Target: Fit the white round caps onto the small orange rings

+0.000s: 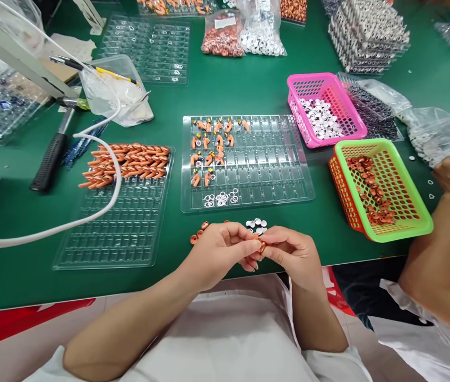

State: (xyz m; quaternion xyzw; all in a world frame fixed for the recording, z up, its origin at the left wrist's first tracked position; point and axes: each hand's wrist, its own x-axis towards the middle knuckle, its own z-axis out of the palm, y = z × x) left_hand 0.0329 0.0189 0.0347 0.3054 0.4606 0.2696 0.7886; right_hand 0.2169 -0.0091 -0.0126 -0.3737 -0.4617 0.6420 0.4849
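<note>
Near the table's front edge, my left hand (pixel 225 246) and my right hand (pixel 294 252) meet, fingertips pinched on a small orange-brown part (pixel 262 246). The fingers hide much of it. Just behind them lie loose white discs (pixel 257 224) and several orange-brown round pieces (pixel 198 234). Beyond sits a clear compartment tray (pixel 249 185) with orange curved parts (pixel 219 140) in its left cells and white rings (pixel 222 199) in the lowest row. To the left, another clear tray (pixel 109 228) carries stacked orange-brown parts (pixel 129 162).
A pink basket (pixel 354 119) of white discs and a green basket (pixel 412 212) of orange-brown pieces stand right. A co-worker's arm (pixel 442 249) is far right. Left are a hammer (pixel 50 162), a white cable (pixel 117 175) and a plastic container (pixel 109 79).
</note>
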